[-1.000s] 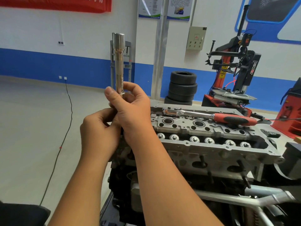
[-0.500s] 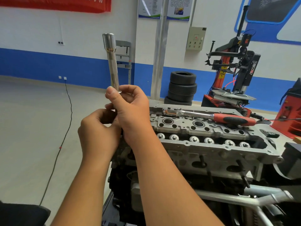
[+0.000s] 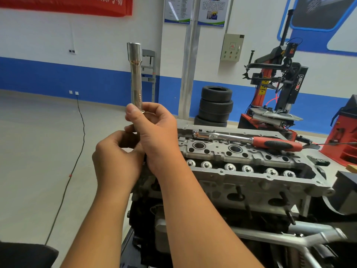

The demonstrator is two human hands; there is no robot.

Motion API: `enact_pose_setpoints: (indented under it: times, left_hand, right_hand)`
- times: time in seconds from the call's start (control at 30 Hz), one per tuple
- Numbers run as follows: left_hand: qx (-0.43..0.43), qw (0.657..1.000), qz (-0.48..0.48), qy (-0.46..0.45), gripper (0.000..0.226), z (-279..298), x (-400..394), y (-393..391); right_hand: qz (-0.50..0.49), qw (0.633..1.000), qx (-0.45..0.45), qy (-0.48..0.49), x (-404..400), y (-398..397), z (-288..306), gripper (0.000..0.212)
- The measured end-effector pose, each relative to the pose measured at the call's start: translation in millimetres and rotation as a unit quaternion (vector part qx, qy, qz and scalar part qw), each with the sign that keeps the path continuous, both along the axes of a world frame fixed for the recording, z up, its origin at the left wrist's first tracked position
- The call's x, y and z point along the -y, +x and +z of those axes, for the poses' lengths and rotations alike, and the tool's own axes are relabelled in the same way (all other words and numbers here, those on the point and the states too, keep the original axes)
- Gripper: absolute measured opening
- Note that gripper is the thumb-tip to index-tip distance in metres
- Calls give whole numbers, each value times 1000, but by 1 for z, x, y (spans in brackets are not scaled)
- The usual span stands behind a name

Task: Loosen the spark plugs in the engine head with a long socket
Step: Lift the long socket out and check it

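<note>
A long chrome socket (image 3: pixel 136 74) stands upright in the air, its wide end on top. My right hand (image 3: pixel 154 132) grips its lower end between thumb and fingers. Just below and to the left, my left hand (image 3: pixel 116 157) is curled around something hidden under the right hand; what it holds cannot be made out. Both hands hover over the left end of the grey engine head (image 3: pixel 251 178). A ratchet wrench (image 3: pixel 249 141) with a red and black handle lies across the top of the head, untouched.
A stack of black tyres (image 3: pixel 215 105) stands behind the engine by a metal pillar. A red tyre changer (image 3: pixel 276 93) is at the back right, a red cabinet (image 3: pixel 343 136) at the far right. A black cable (image 3: pixel 77 151) runs over the floor on the left.
The socket tilted left half a second ago and now stands straighter again. Both hands stay in nearly the same place, still around its lower end.
</note>
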State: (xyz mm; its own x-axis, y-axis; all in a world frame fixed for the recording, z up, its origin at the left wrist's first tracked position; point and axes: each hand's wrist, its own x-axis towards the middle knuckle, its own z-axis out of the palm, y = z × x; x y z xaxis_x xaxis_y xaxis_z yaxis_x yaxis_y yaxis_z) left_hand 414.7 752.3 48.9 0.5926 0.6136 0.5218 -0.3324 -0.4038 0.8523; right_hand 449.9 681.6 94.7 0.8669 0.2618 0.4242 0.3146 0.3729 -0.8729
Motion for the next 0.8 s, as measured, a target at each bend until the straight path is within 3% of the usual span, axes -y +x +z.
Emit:
enact_pose_setpoints:
  times: [0.07,0.17,0.37,0.47,0.63,0.8]
  left_hand:
    - [-6,1000,-30,-2,14,1,-1,0]
    - [-7,997,-71,-2,18,2,-2,-1]
    - [-8,999,-29,-14,10,-1,-2,2]
    - [-9,1000,9,-11,25,-2,-1,3]
    - [-4,997,-76,9,26,-1,-4,2]
    - [-4,999,-32,-10,15,-1,-3,3]
  right_hand:
    - [-3,1000,4,-8,0,0,0,20]
    - [-9,1000,-2,-6,-2,1,0,14]
    - [-9,1000,-25,12,-3,1,2,18]
    - [-16,1000,-6,7,-2,-1,1,22]
    - [-36,999,1,8,-2,1,0,18]
    - [-11,1000,-21,5,-3,1,1,11]
